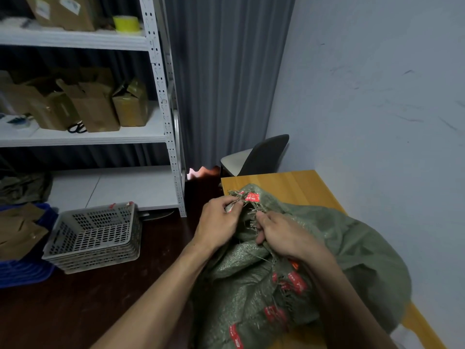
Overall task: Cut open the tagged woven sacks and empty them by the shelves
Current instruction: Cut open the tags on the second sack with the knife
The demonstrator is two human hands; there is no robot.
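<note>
Nearby, baskets; left hand, right hand hide sack mouth, perhaps knotted.

Pretty dim indoor shot, kinda soft and noisy all over. Wide-angle lens bends the shelving near the edges, floor goes nearly black, no glare.

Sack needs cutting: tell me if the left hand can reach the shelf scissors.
Probably not yet: the left hand pinches the sack at its mouth, and the scissors lie far off, though nothing blocks them.
</note>
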